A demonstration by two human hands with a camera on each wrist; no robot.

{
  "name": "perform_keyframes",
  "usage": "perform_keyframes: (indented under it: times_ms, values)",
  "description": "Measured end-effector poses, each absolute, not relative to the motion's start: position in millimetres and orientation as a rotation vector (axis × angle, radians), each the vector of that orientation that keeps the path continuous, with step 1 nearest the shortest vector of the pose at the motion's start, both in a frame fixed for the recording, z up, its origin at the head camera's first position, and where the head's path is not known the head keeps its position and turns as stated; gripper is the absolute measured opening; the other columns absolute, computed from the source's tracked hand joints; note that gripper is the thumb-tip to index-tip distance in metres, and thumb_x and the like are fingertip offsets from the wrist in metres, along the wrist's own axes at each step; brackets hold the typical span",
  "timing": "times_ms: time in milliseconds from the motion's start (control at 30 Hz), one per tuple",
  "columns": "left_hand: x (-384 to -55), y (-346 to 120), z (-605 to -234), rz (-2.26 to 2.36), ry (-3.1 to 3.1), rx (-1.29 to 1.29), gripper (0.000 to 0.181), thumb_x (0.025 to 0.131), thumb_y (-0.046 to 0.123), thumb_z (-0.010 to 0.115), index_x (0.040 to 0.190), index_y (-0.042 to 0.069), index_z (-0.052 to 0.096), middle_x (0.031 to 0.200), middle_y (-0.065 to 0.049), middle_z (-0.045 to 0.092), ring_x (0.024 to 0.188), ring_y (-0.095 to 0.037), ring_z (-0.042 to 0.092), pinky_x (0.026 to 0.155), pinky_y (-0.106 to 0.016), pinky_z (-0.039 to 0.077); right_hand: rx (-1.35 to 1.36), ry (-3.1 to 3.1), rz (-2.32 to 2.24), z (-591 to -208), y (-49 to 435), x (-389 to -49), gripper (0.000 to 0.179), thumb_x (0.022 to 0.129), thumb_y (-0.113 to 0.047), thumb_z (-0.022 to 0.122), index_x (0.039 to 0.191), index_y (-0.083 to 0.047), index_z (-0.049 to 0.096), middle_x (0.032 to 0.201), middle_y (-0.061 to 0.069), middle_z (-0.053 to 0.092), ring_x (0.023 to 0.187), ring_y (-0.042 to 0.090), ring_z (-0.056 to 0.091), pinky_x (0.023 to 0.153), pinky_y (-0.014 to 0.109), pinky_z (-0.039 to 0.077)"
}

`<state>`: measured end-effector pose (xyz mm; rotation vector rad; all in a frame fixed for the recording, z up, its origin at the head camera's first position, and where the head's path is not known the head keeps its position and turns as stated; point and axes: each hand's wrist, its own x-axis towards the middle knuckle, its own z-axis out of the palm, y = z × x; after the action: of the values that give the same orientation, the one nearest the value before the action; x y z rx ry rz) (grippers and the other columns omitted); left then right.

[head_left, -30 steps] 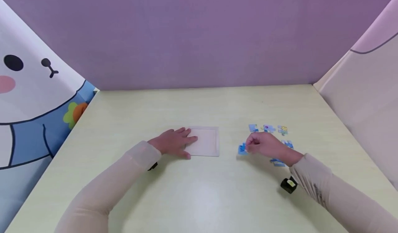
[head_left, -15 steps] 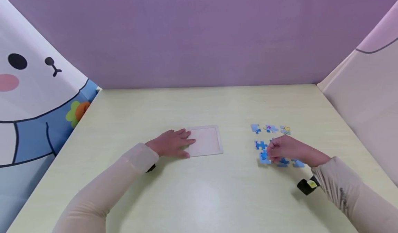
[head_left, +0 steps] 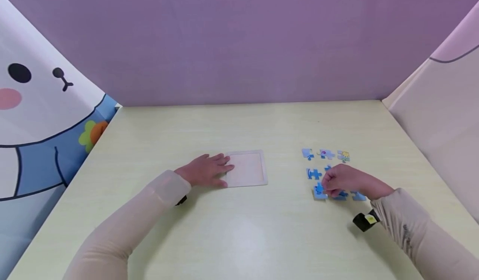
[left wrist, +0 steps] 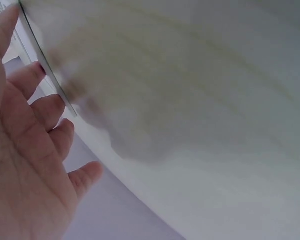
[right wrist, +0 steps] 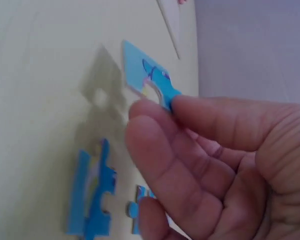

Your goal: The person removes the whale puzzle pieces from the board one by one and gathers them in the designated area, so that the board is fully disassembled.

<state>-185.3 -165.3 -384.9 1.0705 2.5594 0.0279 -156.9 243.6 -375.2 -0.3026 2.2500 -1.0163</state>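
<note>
My right hand [head_left: 346, 179] pinches a blue jigsaw piece [right wrist: 140, 62] between thumb and fingers, just over the near row of loose pieces. The same piece [head_left: 319, 192] shows at the fingertips in the head view, its shadow on the table beneath. A pale, shallow puzzle frame [head_left: 248, 170] lies flat at the table's middle. Spread fingers of my left hand [head_left: 205, 171] rest on its left edge. In the left wrist view, the fingertips [left wrist: 40, 70] lie along the frame's thin edge.
Several jigsaw pieces lie in rough rows on the right, among them a pale blue one [head_left: 307, 154], a purple one [head_left: 327, 154] and a yellow-flowered one [head_left: 343, 155]. Part of the group is hidden by the right hand. A purple panel [head_left: 239, 43] stands behind the table [head_left: 239, 234].
My right hand has carried the blue jigsaw piece right and nearer, then stayed almost still over the last half second. The puzzle frame has turned slightly under the left hand.
</note>
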Motion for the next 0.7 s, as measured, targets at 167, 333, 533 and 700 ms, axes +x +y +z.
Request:
perform_keyframes:
  times_ms: [167, 333, 533, 700]
  values:
    - [-186.7, -165.9, -383.6, 0.063, 2.536, 1.057, 0.065, 0.095, 0.048, 0.051, 0.145, 0.008, 0.041, 0.152, -0.019, 0.030, 0.141, -0.035, 0.023, 0.106, -0.061, 0.025, -0.247, 2.340, -0.947, -375.9, 237.2, -152.1, 0.009, 0.089, -0.005, 0.059, 0.084, 0.000, 0.063, 0.071, 0.003, 0.061, 0.066, 0.017, 0.061, 0.068, 0.032, 0.051]
    - [-189.5, -165.2, -386.2, 0.059, 2.534, 1.060, 0.064, 0.096, 0.048, 0.050, 0.146, 0.009, 0.040, 0.153, -0.018, 0.029, 0.142, -0.034, 0.021, 0.107, -0.060, 0.024, -0.226, 2.393, -0.881, -375.9, 237.4, -151.1, 0.010, 0.090, -0.008, 0.060, 0.083, -0.001, 0.064, 0.069, 0.003, 0.059, 0.062, 0.016, 0.058, 0.066, 0.033, 0.047]
    - [-189.5, -164.6, -387.6, 0.038, 2.530, 1.052, 0.059, 0.098, 0.041, 0.050, 0.147, 0.010, 0.039, 0.153, -0.017, 0.029, 0.143, -0.034, 0.021, 0.107, -0.059, 0.023, -0.231, 2.419, -0.836, -380.4, 238.1, -149.5, 0.013, 0.090, -0.009, 0.061, 0.079, -0.003, 0.063, 0.065, 0.001, 0.058, 0.058, 0.015, 0.055, 0.062, 0.032, 0.045]
    - [-188.5, -165.9, -386.9, 0.023, 2.536, 1.047, 0.057, 0.098, 0.038, 0.050, 0.147, 0.010, 0.040, 0.153, -0.017, 0.030, 0.143, -0.034, 0.021, 0.108, -0.059, 0.023, -0.259, 2.426, -0.806, -381.5, 235.8, -151.1, 0.011, 0.089, -0.008, 0.061, 0.079, -0.004, 0.063, 0.061, 0.001, 0.055, 0.053, 0.015, 0.050, 0.060, 0.033, 0.043]
